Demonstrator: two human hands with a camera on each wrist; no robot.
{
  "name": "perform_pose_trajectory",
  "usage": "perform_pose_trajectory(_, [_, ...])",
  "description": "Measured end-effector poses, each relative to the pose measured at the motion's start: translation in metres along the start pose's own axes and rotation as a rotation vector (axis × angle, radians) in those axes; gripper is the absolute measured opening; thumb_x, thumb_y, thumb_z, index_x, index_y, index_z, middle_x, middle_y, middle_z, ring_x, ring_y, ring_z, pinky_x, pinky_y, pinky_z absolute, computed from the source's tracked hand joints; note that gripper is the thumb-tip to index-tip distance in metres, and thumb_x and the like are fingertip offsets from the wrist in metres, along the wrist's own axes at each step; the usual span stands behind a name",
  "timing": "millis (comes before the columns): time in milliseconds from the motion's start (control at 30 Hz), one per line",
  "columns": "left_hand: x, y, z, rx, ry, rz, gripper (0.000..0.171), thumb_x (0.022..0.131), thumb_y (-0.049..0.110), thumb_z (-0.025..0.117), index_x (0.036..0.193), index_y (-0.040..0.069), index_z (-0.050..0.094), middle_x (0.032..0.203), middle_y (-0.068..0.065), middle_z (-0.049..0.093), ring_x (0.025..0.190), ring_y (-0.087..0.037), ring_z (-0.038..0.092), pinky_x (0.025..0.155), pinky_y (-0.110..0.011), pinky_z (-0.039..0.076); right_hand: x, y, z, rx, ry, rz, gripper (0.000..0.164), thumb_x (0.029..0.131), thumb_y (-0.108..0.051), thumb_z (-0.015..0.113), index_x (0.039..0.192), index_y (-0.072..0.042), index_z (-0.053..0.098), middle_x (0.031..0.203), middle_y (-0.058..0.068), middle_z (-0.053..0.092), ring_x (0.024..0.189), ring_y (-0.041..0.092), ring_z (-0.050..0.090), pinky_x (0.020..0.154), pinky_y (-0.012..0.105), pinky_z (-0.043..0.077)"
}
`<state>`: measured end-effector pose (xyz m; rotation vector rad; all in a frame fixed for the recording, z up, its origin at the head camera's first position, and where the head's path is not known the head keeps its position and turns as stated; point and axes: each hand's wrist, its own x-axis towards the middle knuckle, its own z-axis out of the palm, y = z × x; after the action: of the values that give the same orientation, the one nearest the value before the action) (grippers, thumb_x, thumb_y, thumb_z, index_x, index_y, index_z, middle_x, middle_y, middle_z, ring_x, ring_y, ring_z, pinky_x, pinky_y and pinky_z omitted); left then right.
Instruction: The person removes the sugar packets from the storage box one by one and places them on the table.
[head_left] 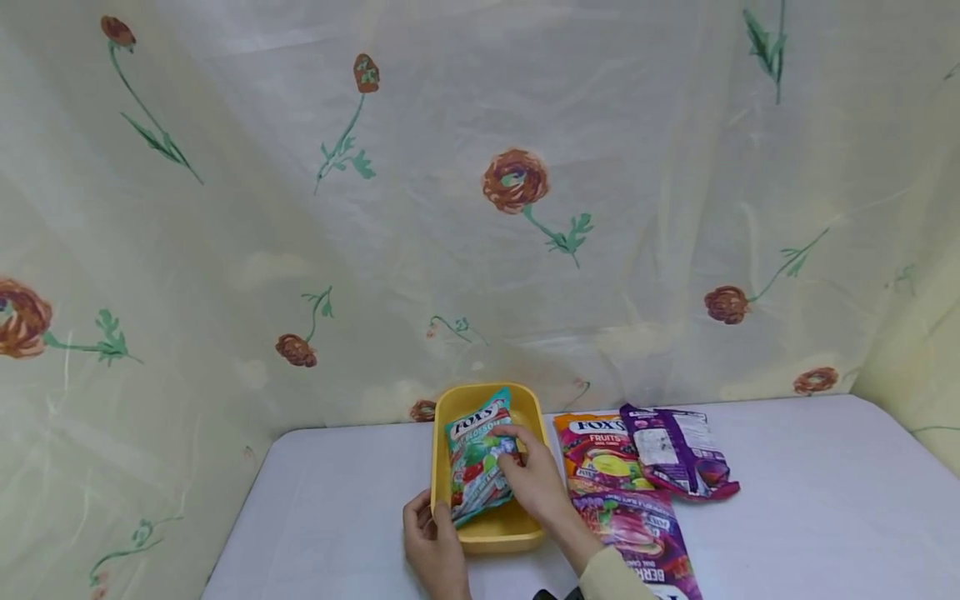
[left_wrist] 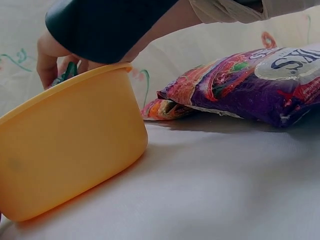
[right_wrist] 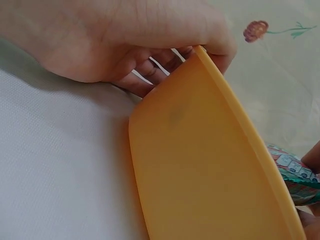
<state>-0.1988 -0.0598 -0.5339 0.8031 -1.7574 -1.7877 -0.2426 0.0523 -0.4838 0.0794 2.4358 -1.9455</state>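
Note:
A yellow plastic tub (head_left: 489, 542) stands on the table, holding a teal Fox's candy bag (head_left: 472, 467) that leans inside it. My left hand (head_left: 435, 546) grips the tub's near left corner, thumb over the rim and fingers outside; the right wrist view shows this hand (right_wrist: 150, 40) close up. Reaching in over the tub's right side, my right hand (head_left: 531, 473) holds the teal bag by its right part. In the right wrist view, fingertips appear on both faces of the bag (right_wrist: 297, 172). The tub's wall (left_wrist: 75, 145) hides most of the bag in the left wrist view.
Right of the tub lie an orange-red Fox's Fruits bag (head_left: 600, 454), a purple bag turned back side up (head_left: 678, 450) and a purple Berries bag (head_left: 637, 537) nearer to me. A flowered curtain (head_left: 420, 250) hangs behind the white table (head_left: 330, 517).

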Motion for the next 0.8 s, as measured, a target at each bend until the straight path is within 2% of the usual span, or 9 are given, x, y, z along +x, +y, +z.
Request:
perform_pose_trajectory(133, [-0.001, 0.000, 0.001, 0.007, 0.016, 0.003, 0.022, 0.086, 0.007, 0.055, 0.106, 0.005, 0.062, 0.107, -0.016, 0.065, 0.095, -0.021, 0.057, 0.078, -0.022, 0.045, -0.001, -0.001, -0.001, 0.055, 0.021, 0.003, 0.036, 0.091, -0.011, 0.052, 0.126, -0.019, 0.057, 0.122, 0.016, 0.058, 0.084, 0.019, 0.063, 0.065, 0.030, 0.054])
perform_pose_trajectory(267, [-0.002, 0.001, 0.001, 0.019, 0.028, -0.012, 0.022, 0.086, 0.007, 0.055, 0.107, 0.005, 0.062, 0.109, -0.017, 0.064, 0.099, -0.025, 0.057, 0.077, -0.020, 0.045, -0.001, -0.002, -0.004, 0.096, 0.031, 0.015, 0.036, 0.092, -0.013, 0.053, 0.127, -0.022, 0.057, 0.124, 0.015, 0.057, 0.086, 0.019, 0.063, 0.068, 0.031, 0.055])
perform_pose_trajectory(333, [-0.002, 0.002, 0.001, 0.025, 0.036, -0.011, 0.021, 0.086, 0.007, 0.055, 0.106, 0.005, 0.062, 0.108, -0.016, 0.065, 0.098, -0.023, 0.056, 0.071, -0.013, 0.041, -0.001, -0.002, -0.005, 0.112, 0.037, 0.024, 0.036, 0.092, -0.014, 0.053, 0.126, -0.024, 0.057, 0.125, 0.014, 0.056, 0.087, 0.019, 0.064, 0.070, 0.031, 0.056])
perform_pose_trajectory(533, [-0.001, 0.002, 0.003, 0.025, 0.045, -0.010, 0.022, 0.086, 0.007, 0.055, 0.106, 0.005, 0.061, 0.108, -0.017, 0.064, 0.098, -0.024, 0.056, 0.070, -0.013, 0.040, -0.002, -0.004, -0.007, 0.156, 0.043, 0.013, 0.036, 0.092, -0.013, 0.053, 0.126, -0.023, 0.058, 0.129, 0.013, 0.054, 0.089, 0.020, 0.064, 0.072, 0.031, 0.056])
perform_pose_trajectory(633, [-0.002, 0.001, 0.003, 0.025, 0.054, -0.002, 0.021, 0.086, 0.007, 0.055, 0.106, 0.005, 0.061, 0.106, -0.016, 0.064, 0.094, -0.020, 0.056, 0.070, -0.011, 0.040, -0.004, -0.005, -0.009, 0.173, 0.032, -0.002, 0.036, 0.092, -0.012, 0.053, 0.126, -0.021, 0.058, 0.130, 0.014, 0.053, 0.089, 0.020, 0.064, 0.071, 0.030, 0.056])
perform_pose_trajectory(800, [-0.003, -0.003, 0.003, 0.015, 0.056, 0.045, 0.021, 0.085, 0.005, 0.056, 0.105, 0.004, 0.062, 0.103, -0.016, 0.064, 0.085, -0.010, 0.055, 0.069, -0.011, 0.042, -0.009, -0.007, -0.014, 0.182, 0.024, 0.024, 0.037, 0.092, -0.011, 0.051, 0.127, -0.021, 0.057, 0.132, 0.014, 0.051, 0.091, 0.020, 0.064, 0.072, 0.032, 0.056])
